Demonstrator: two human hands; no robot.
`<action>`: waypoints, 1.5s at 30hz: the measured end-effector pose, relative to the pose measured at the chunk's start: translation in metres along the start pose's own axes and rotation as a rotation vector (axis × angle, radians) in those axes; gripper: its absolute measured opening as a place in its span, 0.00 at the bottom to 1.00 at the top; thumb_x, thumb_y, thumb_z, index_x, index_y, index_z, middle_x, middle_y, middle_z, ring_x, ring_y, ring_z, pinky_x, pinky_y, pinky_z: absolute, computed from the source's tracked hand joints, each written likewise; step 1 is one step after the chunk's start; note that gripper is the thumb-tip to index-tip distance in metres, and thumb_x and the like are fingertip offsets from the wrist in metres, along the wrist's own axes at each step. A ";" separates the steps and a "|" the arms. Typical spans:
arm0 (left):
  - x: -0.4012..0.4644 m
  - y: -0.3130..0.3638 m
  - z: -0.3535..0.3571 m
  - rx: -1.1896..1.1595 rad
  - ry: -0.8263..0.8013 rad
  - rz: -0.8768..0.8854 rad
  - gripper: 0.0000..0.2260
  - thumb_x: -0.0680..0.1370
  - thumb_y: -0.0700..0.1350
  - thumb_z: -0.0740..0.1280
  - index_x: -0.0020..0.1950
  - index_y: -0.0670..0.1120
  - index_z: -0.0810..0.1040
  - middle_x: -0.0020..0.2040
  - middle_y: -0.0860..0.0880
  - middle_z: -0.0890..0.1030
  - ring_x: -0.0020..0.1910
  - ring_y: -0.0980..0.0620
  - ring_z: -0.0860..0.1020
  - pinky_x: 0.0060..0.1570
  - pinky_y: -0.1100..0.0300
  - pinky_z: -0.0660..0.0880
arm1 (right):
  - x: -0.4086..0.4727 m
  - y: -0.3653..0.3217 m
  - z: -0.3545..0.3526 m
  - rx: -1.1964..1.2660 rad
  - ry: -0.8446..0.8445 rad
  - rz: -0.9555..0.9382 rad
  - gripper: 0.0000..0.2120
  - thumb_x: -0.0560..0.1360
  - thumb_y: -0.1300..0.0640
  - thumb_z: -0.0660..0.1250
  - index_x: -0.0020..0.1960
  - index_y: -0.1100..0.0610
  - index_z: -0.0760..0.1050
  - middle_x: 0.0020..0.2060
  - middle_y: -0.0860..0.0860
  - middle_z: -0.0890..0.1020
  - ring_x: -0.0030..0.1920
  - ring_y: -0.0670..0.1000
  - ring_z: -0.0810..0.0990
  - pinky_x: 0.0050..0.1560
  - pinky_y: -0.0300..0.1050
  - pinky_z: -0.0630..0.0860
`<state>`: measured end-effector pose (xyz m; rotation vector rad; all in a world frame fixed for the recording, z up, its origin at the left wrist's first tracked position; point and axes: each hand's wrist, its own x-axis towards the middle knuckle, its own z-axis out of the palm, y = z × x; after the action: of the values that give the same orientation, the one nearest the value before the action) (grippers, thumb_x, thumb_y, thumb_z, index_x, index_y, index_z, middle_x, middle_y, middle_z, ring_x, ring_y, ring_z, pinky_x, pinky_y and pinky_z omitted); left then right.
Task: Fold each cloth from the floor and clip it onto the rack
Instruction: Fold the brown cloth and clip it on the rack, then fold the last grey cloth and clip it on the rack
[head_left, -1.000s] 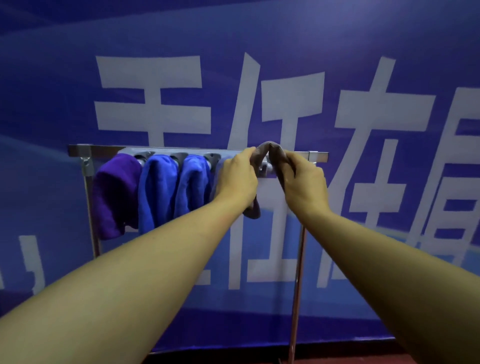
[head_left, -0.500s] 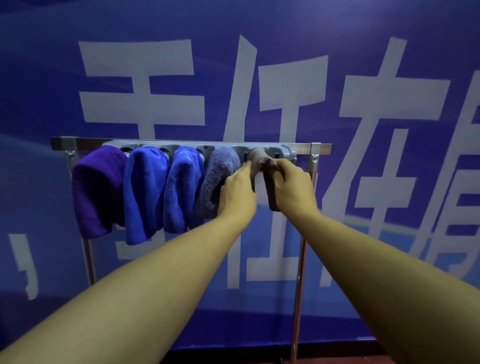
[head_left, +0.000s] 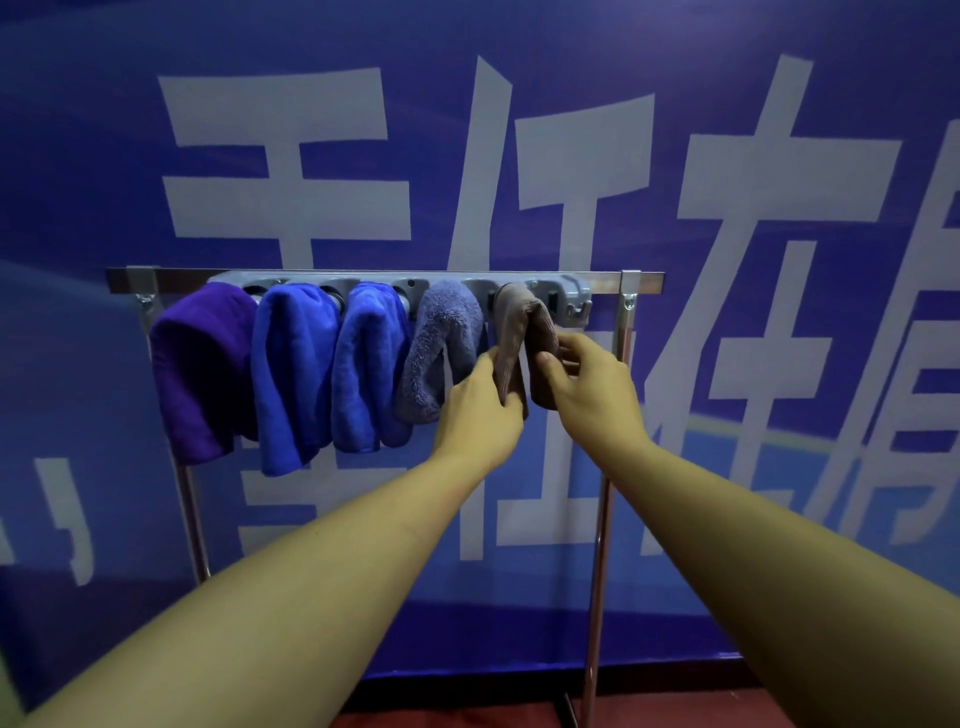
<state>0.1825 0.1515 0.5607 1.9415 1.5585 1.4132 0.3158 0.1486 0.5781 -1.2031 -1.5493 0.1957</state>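
A metal rack (head_left: 641, 281) carries a grey clip strip (head_left: 571, 289) along its top bar. Hanging from the strip, left to right, are a purple cloth (head_left: 200, 366), two blue cloths (head_left: 291, 374) (head_left: 366, 364), a fluffy grey cloth (head_left: 441, 348) and a folded brown cloth (head_left: 519, 325). My left hand (head_left: 480, 410) pinches the brown cloth's left flap. My right hand (head_left: 587, 387) holds its right flap from the side, thumb on the fabric. The brown cloth's top sits in the fifth clip.
A blue banner with large white characters (head_left: 519, 156) fills the wall behind the rack. The rack's right leg (head_left: 597, 597) runs down to a dark red floor (head_left: 675, 712). An empty hook (head_left: 579, 312) sits at the strip's right end.
The brown cloth went from above the bar down into the fifth clip. Both hands slid down from its top to its hanging flaps.
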 end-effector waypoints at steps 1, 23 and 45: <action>-0.002 -0.001 0.000 -0.015 -0.011 -0.010 0.23 0.78 0.45 0.65 0.72 0.58 0.67 0.53 0.50 0.83 0.47 0.49 0.82 0.48 0.52 0.80 | -0.003 0.001 -0.001 0.006 0.008 0.008 0.14 0.82 0.51 0.64 0.67 0.48 0.75 0.52 0.44 0.82 0.45 0.38 0.78 0.53 0.46 0.80; -0.227 -0.204 -0.008 -0.250 -0.074 -0.412 0.17 0.80 0.44 0.67 0.70 0.49 0.74 0.59 0.52 0.81 0.51 0.55 0.81 0.52 0.60 0.76 | -0.261 0.081 0.111 -0.037 -0.192 0.308 0.14 0.79 0.49 0.68 0.63 0.51 0.77 0.56 0.45 0.82 0.55 0.45 0.81 0.58 0.53 0.79; -0.403 -0.561 0.170 0.199 -0.295 -1.053 0.19 0.76 0.47 0.73 0.65 0.45 0.77 0.61 0.47 0.79 0.62 0.45 0.77 0.62 0.57 0.70 | -0.486 0.392 0.333 -0.271 -0.804 0.782 0.24 0.76 0.50 0.70 0.69 0.56 0.72 0.62 0.57 0.80 0.64 0.59 0.76 0.61 0.51 0.74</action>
<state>0.0132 0.0763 -0.1264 0.9799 2.1002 0.5144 0.2101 0.1151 -0.1211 -2.0705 -1.7017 1.1204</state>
